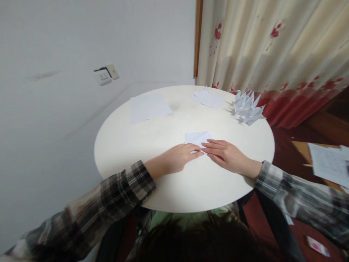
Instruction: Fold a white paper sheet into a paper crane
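Note:
A small folded sheet of white paper [196, 137] lies flat on the round white table [141, 145], with a slanting fold line across it. My left hand [176, 158] rests at its left and near side, fingers bent together over the edge and thumb reaching to the right, gripping the paper against the table. From the right comes my right hand [230, 155], its fingers stretched out and lying flat on the paper's right part. The fingertips of both hands nearly meet. The near part of the paper is mostly hidden under the hands.
A larger white sheet [148, 108] lies at the table's far left. Smaller paper pieces [208, 98] are at the back, and several folded paper cranes [248, 107] cluster at the right edge. Beyond are a wall, a curtain [245, 47] and a low surface with written papers [329, 163].

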